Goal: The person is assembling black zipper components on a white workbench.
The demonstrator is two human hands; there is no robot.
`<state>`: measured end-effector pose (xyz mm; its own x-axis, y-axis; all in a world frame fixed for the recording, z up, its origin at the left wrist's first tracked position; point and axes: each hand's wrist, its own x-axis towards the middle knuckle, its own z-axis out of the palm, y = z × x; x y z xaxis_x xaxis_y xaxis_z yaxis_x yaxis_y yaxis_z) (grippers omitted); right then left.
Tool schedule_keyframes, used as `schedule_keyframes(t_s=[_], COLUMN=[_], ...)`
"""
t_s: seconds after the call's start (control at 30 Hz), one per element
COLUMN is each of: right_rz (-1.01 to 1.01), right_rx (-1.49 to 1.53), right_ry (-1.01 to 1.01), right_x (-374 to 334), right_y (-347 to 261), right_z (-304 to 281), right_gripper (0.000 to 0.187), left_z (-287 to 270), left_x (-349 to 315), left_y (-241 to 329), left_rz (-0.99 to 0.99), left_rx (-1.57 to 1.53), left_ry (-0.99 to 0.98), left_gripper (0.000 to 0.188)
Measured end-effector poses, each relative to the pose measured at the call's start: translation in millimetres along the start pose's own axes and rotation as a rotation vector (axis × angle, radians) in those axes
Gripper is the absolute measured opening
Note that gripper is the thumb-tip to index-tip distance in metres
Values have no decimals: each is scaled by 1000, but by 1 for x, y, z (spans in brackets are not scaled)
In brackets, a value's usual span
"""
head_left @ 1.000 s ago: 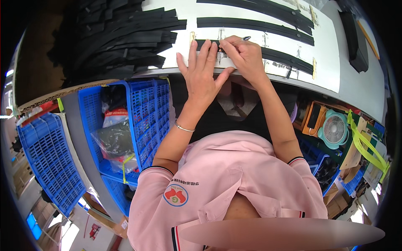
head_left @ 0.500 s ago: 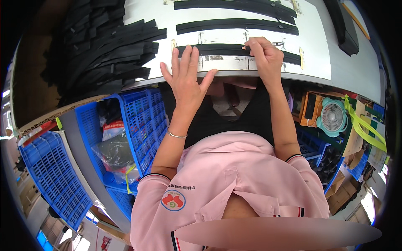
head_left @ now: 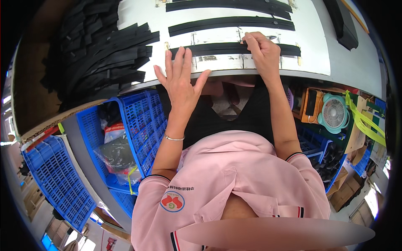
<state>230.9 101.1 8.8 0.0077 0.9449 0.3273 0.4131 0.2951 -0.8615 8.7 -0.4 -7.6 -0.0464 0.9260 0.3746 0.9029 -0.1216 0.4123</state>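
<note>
A long black zipper strip (head_left: 222,49) lies across the white board (head_left: 310,62) near the table's front edge. My left hand (head_left: 181,79) is flat and spread, its fingertips resting on the strip's left end. My right hand (head_left: 264,54) pinches a slim pen (head_left: 272,37) whose silvery back end sticks out past the knuckles. The pen's tip is at the strip's far edge, beside a dark line drawn on the board; the fingers partly hide it. Two similar strips, a middle zipper strip (head_left: 230,25) and a far zipper strip (head_left: 226,6), lie parallel beyond.
A heap of black strips (head_left: 96,54) fills the left of the table by a cardboard box (head_left: 29,100). Blue baskets (head_left: 144,134) stand below at the left. At the right are a black case (head_left: 341,25) on the table and a turquoise fan (head_left: 333,113) lower down.
The view has shifted slightly. My right hand and the pen tip have moved a little away from me, from on the strip to its far edge. My left hand stays on the strip's left end.
</note>
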Motion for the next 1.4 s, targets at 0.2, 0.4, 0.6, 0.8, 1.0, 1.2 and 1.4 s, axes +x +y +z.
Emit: schedule_keyframes(t_s=[0.2, 0.4, 0.6, 0.8, 1.0, 1.2, 1.4], right_rz=[-45, -72, -10, -52, -103, 78, 128], right_rx=[-116, -108, 5, 66, -27, 200, 288], right_ry=[-22, 12, 10, -105, -124, -184, 75], right_x=[1, 0, -2, -4, -3, -6, 7], right_y=[0, 5, 2, 7, 16, 2, -5], right_z=[-1, 2, -1, -8, -8, -17, -71], right_gripper=[19, 19, 20, 21, 21, 22, 24], left_z=[2, 37, 48, 49, 49, 48, 45], left_x=[12, 37, 49, 49, 50, 50, 50], left_y=[27, 60, 64, 64, 65, 64, 65], left_rz=[0, 116, 76, 73, 84, 80, 87], left_rx=[-77, -306, -297, -301, -300, -290, -267], left_ry=[29, 116, 215, 221, 213, 173, 187], left_gripper=[70, 34, 9, 13, 14, 14, 13])
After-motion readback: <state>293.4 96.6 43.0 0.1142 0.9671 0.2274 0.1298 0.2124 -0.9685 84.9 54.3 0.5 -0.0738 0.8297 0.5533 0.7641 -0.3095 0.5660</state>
